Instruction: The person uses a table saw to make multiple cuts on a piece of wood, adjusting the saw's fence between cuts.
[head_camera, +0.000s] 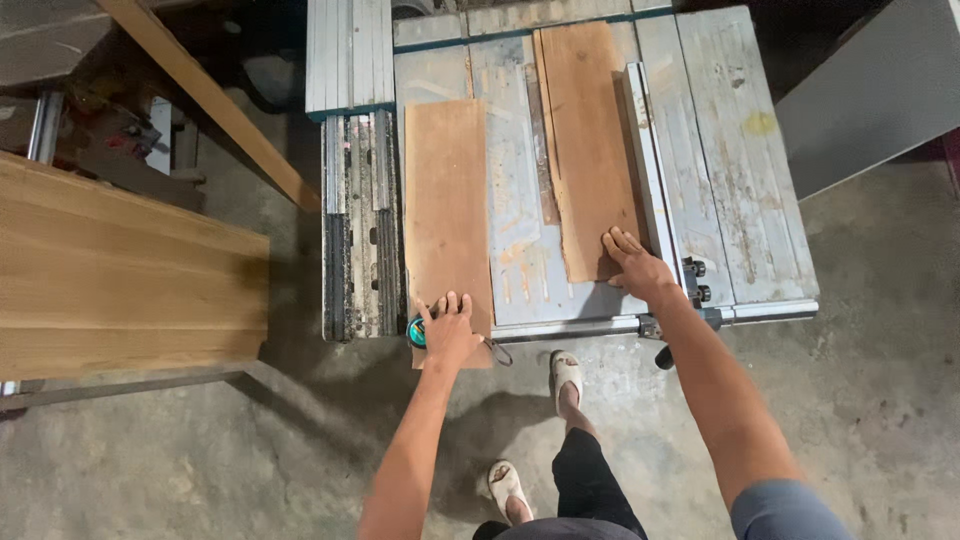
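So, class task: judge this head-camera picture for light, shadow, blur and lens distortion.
Head view: even, soft light with no glare on the saw table; a soft shadow on the concrete floor beneath the left hand; the right hand and boards are sharp; wide-angle distortion splays the table's edges.

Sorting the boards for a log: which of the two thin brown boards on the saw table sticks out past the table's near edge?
The left-hand board, under the left hand; the other board, under the right hand, lies wholly on the table.
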